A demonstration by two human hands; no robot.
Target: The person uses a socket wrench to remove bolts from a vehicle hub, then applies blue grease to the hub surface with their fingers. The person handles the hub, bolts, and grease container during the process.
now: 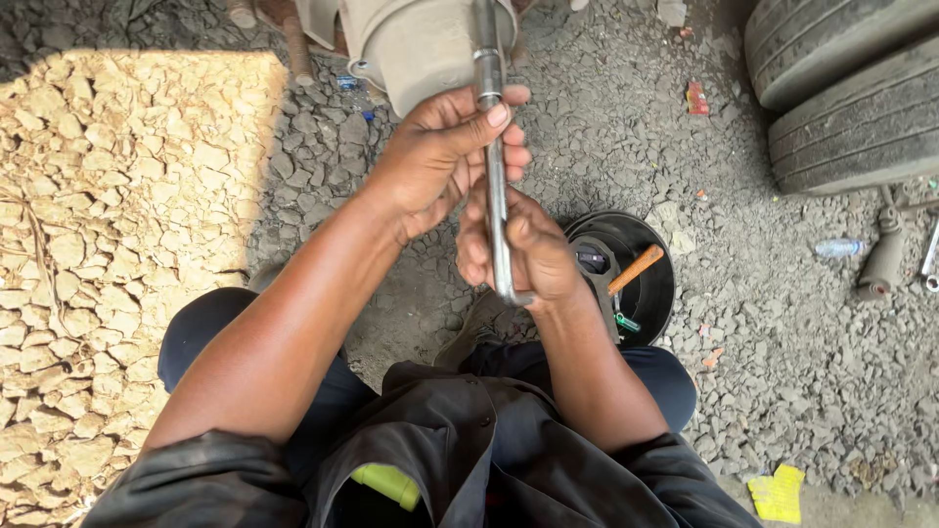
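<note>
Both hands grasp one long metal wrench (pixel 497 196), a steel bar which stands almost upright in the view and points away from the person. The left hand (pixel 440 156) closes around the upper part of the bar, with the thumb pressed flat along it, probably to keep it straight. The right hand (pixel 523 249) grips the lower part, where the bar bends to a short foot, so this hand can give the turning force. The upper end of the wrench carries a socket piece and goes toward a pale round hub (pixel 421 44) at the top edge of the view; the contact point itself is hidden.

The person sits low on the gravel ground (pixel 782 372), knees apart, in a dark work jacket (pixel 469 450) with something yellow-green in its pocket.

Just beside the right hand, on the gravel, lies a black round pan (pixel 653 293) that holds small parts and a tool with an orange handle (pixel 636 270) (kept near, I think, so nothing is lost among the stones). Two worn tyres (pixel 851 88) fill the top right corner. Near the right edge lie more metal tools (pixel 885 259) and a small plastic bottle (pixel 838 247). A patch of dry cracked earth (pixel 117 244) covers the left side, and a yellow scrap (pixel 778 492) lies at the bottom right.
</note>
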